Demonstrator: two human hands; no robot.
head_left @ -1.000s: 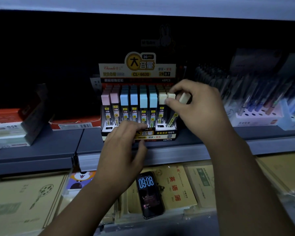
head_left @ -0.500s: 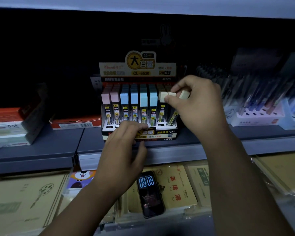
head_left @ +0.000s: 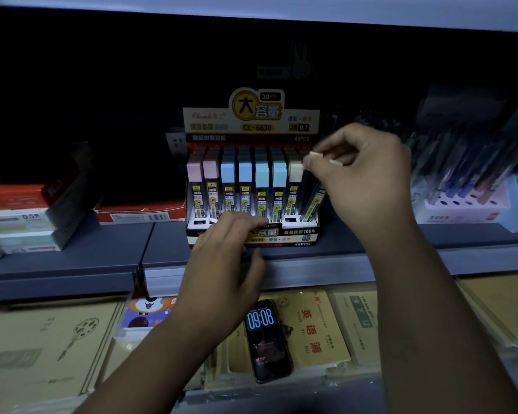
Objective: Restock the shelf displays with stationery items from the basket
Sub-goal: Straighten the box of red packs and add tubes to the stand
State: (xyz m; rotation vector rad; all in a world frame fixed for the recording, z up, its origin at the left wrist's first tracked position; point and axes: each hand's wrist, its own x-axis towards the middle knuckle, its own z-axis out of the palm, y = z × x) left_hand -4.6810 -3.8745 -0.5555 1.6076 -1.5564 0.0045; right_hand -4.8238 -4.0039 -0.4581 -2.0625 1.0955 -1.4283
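Note:
A display box [head_left: 299, 236] of pencil-lead cases stands on the grey shelf [head_left: 108, 249], filled with pink, blue and cream capped cases [head_left: 262, 174]. My left hand [head_left: 222, 264] holds the box's front edge, fingers curled over its lip. My right hand [head_left: 362, 180] pinches two cream-capped lead cases [head_left: 314, 201] at their tops, tilted, with their lower ends in the rightmost slot of the box. The basket is out of view.
Red and white boxes [head_left: 27, 216] sit at the shelf's left. A pen rack [head_left: 461, 204] stands at the right. Below the shelf lie notebooks [head_left: 320, 327] and a phone [head_left: 266, 339] showing a clock. An upper shelf edge [head_left: 251, 10] overhangs.
My right hand has lifted slightly and shifted right, tilting the cream-capped cases it pinches. My left hand stays on the box front.

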